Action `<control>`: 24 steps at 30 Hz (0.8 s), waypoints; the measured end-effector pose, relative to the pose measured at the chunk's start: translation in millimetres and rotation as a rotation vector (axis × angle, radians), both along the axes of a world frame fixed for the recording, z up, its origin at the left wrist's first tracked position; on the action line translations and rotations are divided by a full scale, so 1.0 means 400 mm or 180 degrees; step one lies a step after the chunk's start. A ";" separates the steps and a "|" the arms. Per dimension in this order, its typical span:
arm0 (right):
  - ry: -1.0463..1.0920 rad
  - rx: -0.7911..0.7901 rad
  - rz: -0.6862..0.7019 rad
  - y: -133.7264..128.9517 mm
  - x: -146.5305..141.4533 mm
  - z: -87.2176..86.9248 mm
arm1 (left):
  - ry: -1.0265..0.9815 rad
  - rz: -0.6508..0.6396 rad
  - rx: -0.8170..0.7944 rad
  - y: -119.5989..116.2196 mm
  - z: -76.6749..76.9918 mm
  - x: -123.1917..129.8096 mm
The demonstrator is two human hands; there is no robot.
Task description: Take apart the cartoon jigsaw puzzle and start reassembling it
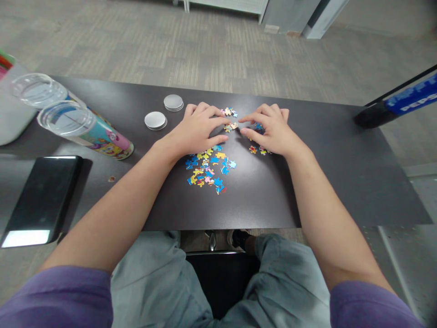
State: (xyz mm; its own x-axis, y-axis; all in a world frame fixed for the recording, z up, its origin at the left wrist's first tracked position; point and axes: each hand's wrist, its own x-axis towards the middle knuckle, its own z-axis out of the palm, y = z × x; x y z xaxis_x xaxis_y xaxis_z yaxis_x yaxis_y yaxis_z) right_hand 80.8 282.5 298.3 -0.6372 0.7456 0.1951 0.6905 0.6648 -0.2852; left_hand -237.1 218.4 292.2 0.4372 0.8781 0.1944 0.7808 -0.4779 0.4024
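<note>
On the smooth dark grey table (341,173), a glossy black rectangular device (44,191) lies near 2 clear-topped, colourfully printed cylindrical canisters (102,136); a dark, blue-labelled bottle (406,98) stands far right.

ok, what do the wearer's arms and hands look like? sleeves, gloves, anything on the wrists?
Left hand and right hand are both bare: no gloves, and no watch, rings, cables or markings visible. Left forearm and right forearm are uncovered too. Left sleeve and right sleeve are plain purple, with hems around the elbows.
</note>
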 end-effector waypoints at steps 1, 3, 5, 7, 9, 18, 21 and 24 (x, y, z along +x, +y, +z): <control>-0.0010 -0.0025 0.0026 -0.004 -0.005 0.000 | -0.0039 0.0093 0.0053 0.000 0.001 0.002; -0.0019 -0.0054 0.0082 -0.011 -0.015 -0.001 | -0.0118 0.0262 0.0150 -0.002 0.002 0.010; -0.0018 -0.0065 0.0132 -0.018 -0.023 -0.001 | -0.0192 0.0342 0.0184 -0.006 0.005 0.022; 0.0004 -0.0070 0.0144 -0.022 -0.029 0.000 | -0.0252 0.0379 0.0159 -0.010 0.009 0.035; 0.0032 -0.0091 0.0136 -0.024 -0.032 0.001 | -0.0289 0.0404 0.0106 -0.014 0.012 0.045; 0.0154 -0.0098 -0.0024 -0.016 -0.042 -0.012 | -0.0534 0.0075 -0.0094 -0.014 0.013 0.048; 0.0175 -0.0090 -0.0091 -0.012 -0.044 -0.017 | -0.0524 -0.0153 -0.0141 -0.015 0.013 0.050; 0.0146 -0.0085 -0.0148 -0.010 -0.047 -0.020 | -0.0453 -0.0012 -0.0048 -0.012 0.006 0.047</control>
State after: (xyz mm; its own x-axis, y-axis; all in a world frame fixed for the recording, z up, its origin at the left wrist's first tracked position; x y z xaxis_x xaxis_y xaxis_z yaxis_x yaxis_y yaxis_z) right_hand 62.0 278.3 290.2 -0.5927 0.7795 0.2028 0.7062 0.6240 -0.3345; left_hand -218.2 213.8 294.8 0.4095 0.8798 0.2414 0.7135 -0.4737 0.5162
